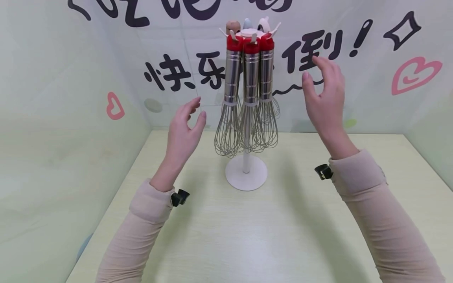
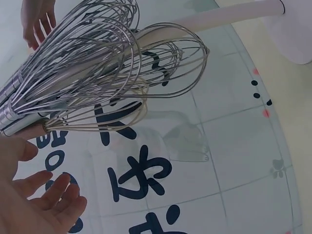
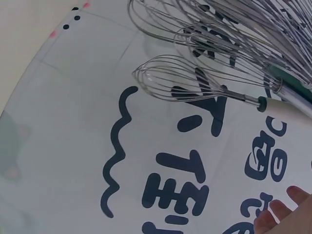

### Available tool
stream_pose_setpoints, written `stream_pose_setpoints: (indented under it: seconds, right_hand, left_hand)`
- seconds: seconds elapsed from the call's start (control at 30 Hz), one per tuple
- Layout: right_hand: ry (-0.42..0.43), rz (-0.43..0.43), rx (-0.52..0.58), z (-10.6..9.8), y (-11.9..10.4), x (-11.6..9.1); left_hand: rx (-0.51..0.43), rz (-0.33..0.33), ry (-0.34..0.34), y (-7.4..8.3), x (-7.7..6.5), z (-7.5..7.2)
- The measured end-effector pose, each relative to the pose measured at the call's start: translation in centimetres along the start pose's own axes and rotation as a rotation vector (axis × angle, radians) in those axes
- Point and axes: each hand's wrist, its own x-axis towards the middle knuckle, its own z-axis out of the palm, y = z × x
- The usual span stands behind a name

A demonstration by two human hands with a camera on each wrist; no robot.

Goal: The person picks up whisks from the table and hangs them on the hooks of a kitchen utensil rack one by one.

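Several whisks hang handle-up from a white stand (image 1: 247,182) in the head view. Three front ones, a left whisk (image 1: 231,74), a middle whisk (image 1: 251,74) and a right whisk (image 1: 266,70), have steel handles with red tops. Behind them show a brown handle end (image 1: 232,26), a bluish one and a white one. My left hand (image 1: 184,131) is raised left of the wire loops, fingers relaxed and holding nothing. Farther off on the right, my right hand (image 1: 327,94) is up with fingers loosely bent, also holding nothing. A pale-handled whisk (image 3: 287,111) appears in the right wrist view.
The stand rises from a round white base on a pale wooden table (image 1: 226,243). Behind it hangs a light cloth backdrop (image 1: 170,114) with black lettering and pink hearts. Similar cloth walls (image 1: 63,137) border the table at both sides.
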Motion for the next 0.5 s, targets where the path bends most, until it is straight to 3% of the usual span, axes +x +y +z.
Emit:
stream_pose_setpoints:
  seconds: [0.2, 0.5]
  right_hand:
    - [-0.079, 0.060, -0.108, -0.8, 2.0, -0.6]
    - [-0.156, 0.118, -0.224, -1.5, 4.0, -1.5]
  left_hand:
    - [0.136, -0.041, -0.003, -1.0, 0.1, -0.2]
    - [0.245, -0.114, -0.038, -2.9, 0.5, -0.5]
